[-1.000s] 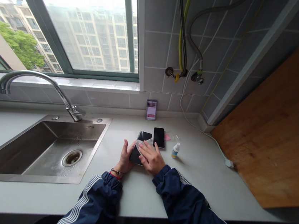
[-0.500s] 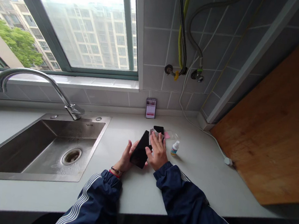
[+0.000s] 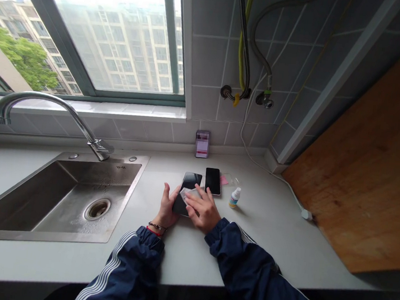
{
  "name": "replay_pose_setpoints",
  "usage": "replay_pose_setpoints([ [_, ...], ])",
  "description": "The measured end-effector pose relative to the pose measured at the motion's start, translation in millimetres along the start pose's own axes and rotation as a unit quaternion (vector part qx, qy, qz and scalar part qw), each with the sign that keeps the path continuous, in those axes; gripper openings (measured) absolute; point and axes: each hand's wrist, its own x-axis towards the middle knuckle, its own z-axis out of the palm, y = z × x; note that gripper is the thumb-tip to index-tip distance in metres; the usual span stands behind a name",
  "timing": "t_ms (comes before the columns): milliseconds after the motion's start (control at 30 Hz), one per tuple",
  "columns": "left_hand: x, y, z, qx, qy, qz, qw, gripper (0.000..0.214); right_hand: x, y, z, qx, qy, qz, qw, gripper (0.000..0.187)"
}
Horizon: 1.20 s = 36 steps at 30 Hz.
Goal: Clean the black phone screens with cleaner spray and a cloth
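Observation:
My left hand (image 3: 168, 207) grips the left edge of a black smartphone (image 3: 181, 209), with the thumb pointing up beside it. Over the phone's screen, my right hand (image 3: 204, 211) presses a pale wipe (image 3: 188, 195) under its fingers. A second black phone (image 3: 213, 181) lies on the counter just beyond my right fingertips. To the right of that hand stands a small white bottle (image 3: 234, 197) with a coloured label. Behind the second phone are a pink piece (image 3: 223, 180) and a clear plastic wrapper (image 3: 232, 178).
A phone with a lit screen (image 3: 202, 144) leans against the tiled wall. At the left is a steel sink (image 3: 41, 237) with a curved faucet (image 3: 52, 98). A white cable (image 3: 269, 173) runs to a plug (image 3: 306, 214) near the wooden board (image 3: 369, 188) at the right.
My right hand has moved left with the wipe, from beside the held phone onto its screen. The held phone now lies flatter. The second phone is now uncovered.

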Motion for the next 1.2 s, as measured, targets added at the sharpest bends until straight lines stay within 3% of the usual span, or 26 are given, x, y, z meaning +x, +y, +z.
replay_pose_setpoints([
  [100, -2, -1, 0.6, 0.017, -0.062, -0.020, 0.998, 0.080, 2, 6, 2, -0.065, 0.041, 0.104, 0.992, 0.051],
  [167, -4, -2, 0.9, 0.034, -0.083, -0.027, 0.996, 0.076, 2, 9, 4, -0.086, 0.056, 0.131, 0.986, 0.060],
  [300, -6, -4, 3.7, 0.050, -0.068, -0.024, 0.996, 0.069, 1, 9, 6, -0.085, 0.056, 0.122, 0.987, 0.063],
  [500, -3, -1, 6.0, 0.029, 0.035, -0.008, 0.999, 0.076, 1, 1, 4, 0.008, -0.005, 0.026, 1.000, 0.035],
  [667, -2, 3, 2.8, 0.010, 0.049, 0.020, 0.999, 0.075, 2, -5, 3, 0.068, 0.054, -0.049, 0.995, 0.022],
  [1000, -6, 8, 3.9, 0.037, 0.016, 0.040, 0.998, 0.062, 3, 10, -4, 0.082, 0.126, 0.046, 0.988, 0.027],
  [1200, -9, 8, 6.1, 0.036, 0.030, 0.069, 0.997, 0.065, 4, 9, -5, 0.105, 0.109, 0.105, 0.983, 0.034],
])
